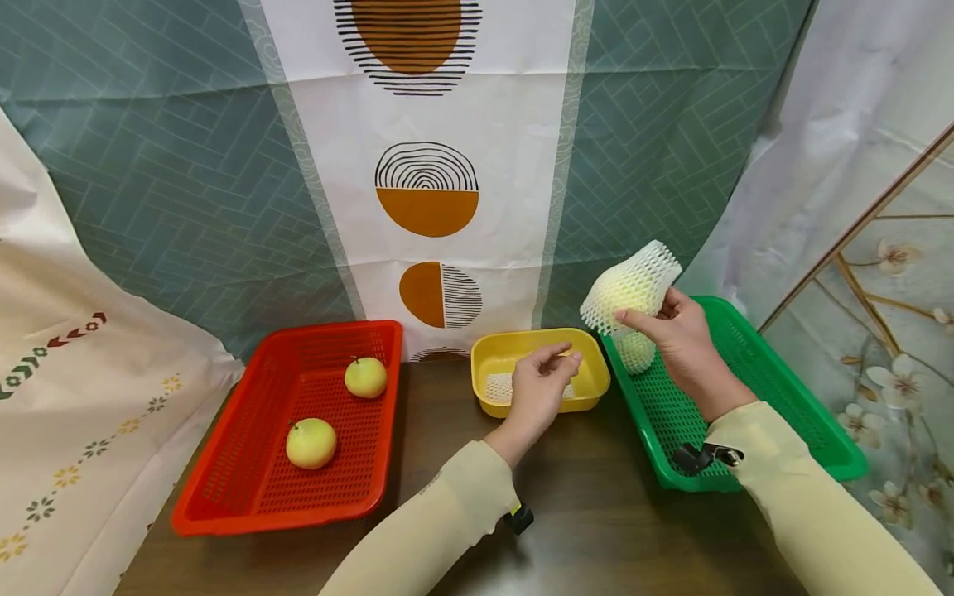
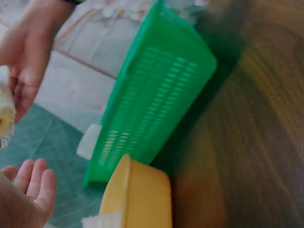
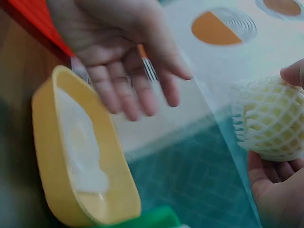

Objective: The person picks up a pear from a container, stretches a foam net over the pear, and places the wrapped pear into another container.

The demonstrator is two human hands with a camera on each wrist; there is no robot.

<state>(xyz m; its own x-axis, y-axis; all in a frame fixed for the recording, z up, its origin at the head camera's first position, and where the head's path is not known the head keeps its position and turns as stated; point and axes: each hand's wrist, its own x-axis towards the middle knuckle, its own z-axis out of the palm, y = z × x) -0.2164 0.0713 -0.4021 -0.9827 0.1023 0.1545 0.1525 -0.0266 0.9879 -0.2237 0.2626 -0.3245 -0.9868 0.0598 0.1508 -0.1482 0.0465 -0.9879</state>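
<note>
My right hand (image 1: 689, 352) pinches a yellow pear in a white foam net sleeve (image 1: 633, 283), raised over the left end of a green basket (image 1: 775, 377). The sleeve's open end in the right wrist view faces my left hand (image 3: 128, 61). That left hand has its fingers extended and loosely bent, holds nothing, and hovers over a small yellow basin (image 1: 583, 403). Inside the basin lies a white foam net (image 1: 498, 386), partly hidden by the hand in the head view. Another netted pear (image 1: 636, 354) sits in the green basket, below the held one.
At the left, a red basket (image 1: 224, 488) holds two bare pears, one nearer (image 1: 311, 444) and one farther back (image 1: 365, 377). All the containers stand on a dark wooden table (image 1: 440, 463). Patterned cloth (image 1: 477, 207) hangs close behind them.
</note>
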